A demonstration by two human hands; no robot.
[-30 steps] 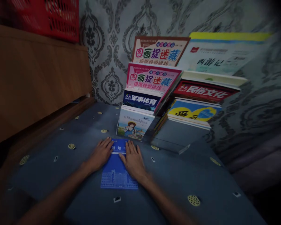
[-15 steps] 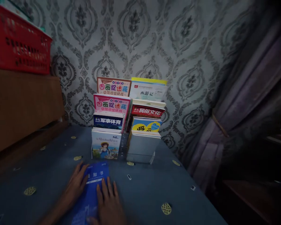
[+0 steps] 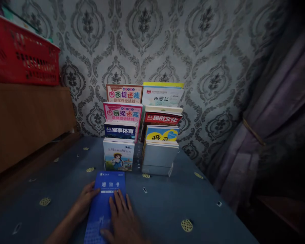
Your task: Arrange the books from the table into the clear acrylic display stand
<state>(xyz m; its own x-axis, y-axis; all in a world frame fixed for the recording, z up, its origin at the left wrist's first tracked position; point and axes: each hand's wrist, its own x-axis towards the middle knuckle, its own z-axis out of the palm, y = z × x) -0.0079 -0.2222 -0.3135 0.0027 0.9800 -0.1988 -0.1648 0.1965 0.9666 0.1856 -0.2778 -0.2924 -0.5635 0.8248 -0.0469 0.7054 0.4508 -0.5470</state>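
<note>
A long blue booklet [image 3: 105, 206] with white Chinese print on its cover lies in front of me at the lower middle of the head view. My left hand [image 3: 84, 200] grips its left edge, thumb over the cover and the other fingers curled at the side, partly hidden. Flat on the right part of the cover rests my right hand [image 3: 122, 215], fingers stretched out. Just beyond the booklet stands a clear rack [image 3: 157, 170] with several books in two stepped columns. The front left book [image 3: 118, 157] shows a figure in a hat.
The dark blue tablecloth [image 3: 162, 206] has yellow printed patches. To the left, a red basket [image 3: 38, 64] sits on a brown wooden box [image 3: 30, 118]. Patterned wallpaper [image 3: 165, 40] rises behind the rack. On the right hangs a tied purple curtain [image 3: 246, 159] beside the table edge.
My left hand has gone from lying over the booklet's upper left to holding its left edge, uncovering more of the title. My right hand stays on the cover. The view has shifted slightly.
</note>
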